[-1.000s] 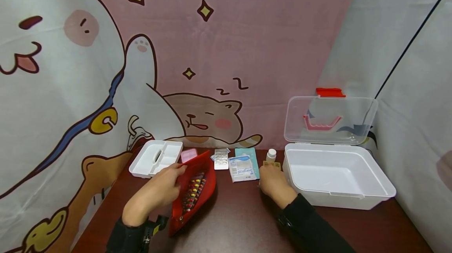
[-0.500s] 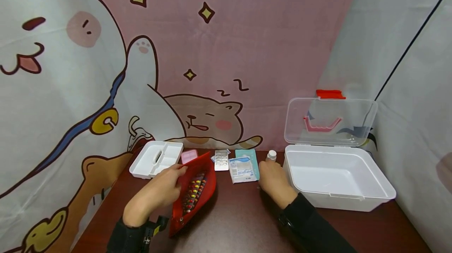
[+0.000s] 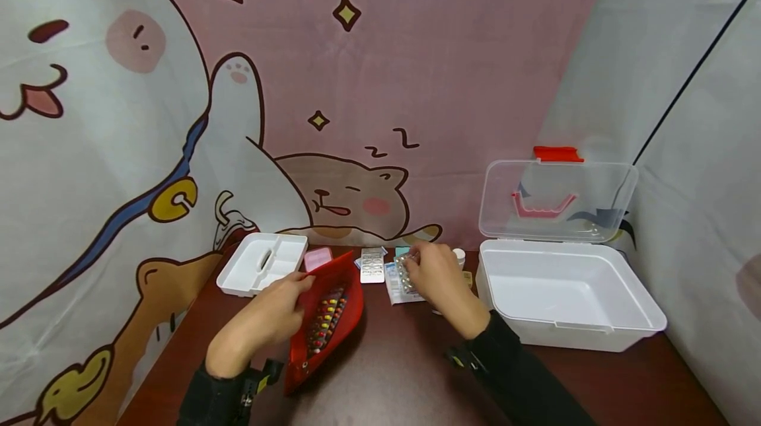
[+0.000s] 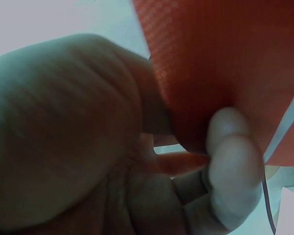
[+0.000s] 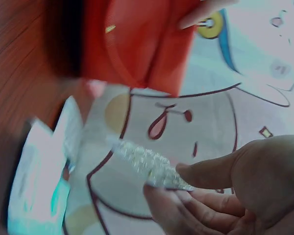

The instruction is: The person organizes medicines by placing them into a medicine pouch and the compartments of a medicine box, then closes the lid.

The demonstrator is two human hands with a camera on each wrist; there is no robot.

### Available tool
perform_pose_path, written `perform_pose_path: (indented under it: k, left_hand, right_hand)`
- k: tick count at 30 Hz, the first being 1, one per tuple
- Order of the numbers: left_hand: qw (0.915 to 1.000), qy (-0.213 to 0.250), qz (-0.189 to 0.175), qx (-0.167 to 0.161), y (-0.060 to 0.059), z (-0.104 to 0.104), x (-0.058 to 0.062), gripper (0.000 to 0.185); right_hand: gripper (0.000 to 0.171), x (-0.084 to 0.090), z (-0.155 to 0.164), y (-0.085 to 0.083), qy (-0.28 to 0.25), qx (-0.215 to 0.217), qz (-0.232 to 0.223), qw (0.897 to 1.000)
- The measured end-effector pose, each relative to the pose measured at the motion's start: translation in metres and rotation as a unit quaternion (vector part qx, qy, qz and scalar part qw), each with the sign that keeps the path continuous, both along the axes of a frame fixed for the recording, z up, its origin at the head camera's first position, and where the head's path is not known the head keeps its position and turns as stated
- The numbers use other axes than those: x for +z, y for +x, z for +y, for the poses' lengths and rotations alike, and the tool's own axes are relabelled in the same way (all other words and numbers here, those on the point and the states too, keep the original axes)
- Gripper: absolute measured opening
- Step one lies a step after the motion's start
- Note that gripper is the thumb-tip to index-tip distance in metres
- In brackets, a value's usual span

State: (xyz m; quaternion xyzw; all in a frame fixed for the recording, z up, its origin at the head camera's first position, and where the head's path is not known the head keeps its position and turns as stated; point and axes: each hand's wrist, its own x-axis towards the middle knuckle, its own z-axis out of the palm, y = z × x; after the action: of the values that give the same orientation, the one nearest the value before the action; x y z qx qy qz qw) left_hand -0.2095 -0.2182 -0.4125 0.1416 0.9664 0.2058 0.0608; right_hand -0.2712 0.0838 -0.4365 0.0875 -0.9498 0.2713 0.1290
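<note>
Head view, left to right: a white divided tray [image 3: 261,265] sits by the left hand [image 3: 270,316], whose fingers pinch the upper flap of the red pouch [image 3: 324,321] — holding it agape over colored pills, as before. Across the table, the right hand [image 3: 436,279] has left the bottle's side and now pinches a silver blister pack [image 5: 149,165], lifted just above the surgical packet [image 3: 395,287] — seemingly bound for the pouch. The open white box [image 3: 565,294] stands empty.

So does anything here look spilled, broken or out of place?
Nothing stands out. The left hand holds the red pouch open, the right hand pinches a blister pack, and the white box sits open, lid upright.
</note>
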Motion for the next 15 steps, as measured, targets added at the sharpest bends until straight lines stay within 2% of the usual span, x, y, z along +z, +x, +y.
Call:
perform_pose_path:
  k: [3,5,7,10,12,15]
  left_hand:
    - [1.0000,0.000,-0.001,0.001,0.000,0.000,0.001,0.061]
    - [1.0000,-0.001,0.000,-0.001,0.000,-0.001,0.001,0.061]
    - [1.0000,-0.004,0.003,-0.003,0.000,-0.001,0.001,0.062]
    - [1.0000,-0.005,0.006,-0.006,0.000,-0.001,0.002,0.062]
    - [0.9999,-0.005,0.007,-0.007,0.000,-0.001,0.002,0.062]
    - [1.0000,-0.005,0.004,-0.007,0.000,0.000,0.002,0.061]
  right_hand:
    - [0.018,0.009,-0.012,0.002,-0.067,0.038,-0.054,0.996]
    - [0.023,0.012,-0.021,0.004,-0.118,0.067,-0.100,0.986]
    - [0.027,0.012,-0.030,0.005,-0.163,0.095,-0.142,0.972]
    - [0.032,0.010,-0.045,0.005,-0.198,0.125,-0.182,0.955]
    - [0.032,0.007,-0.055,0.004,-0.205,0.132,-0.195,0.950]
    - [0.028,0.002,-0.070,0.003,-0.208,0.131,-0.205,0.947]
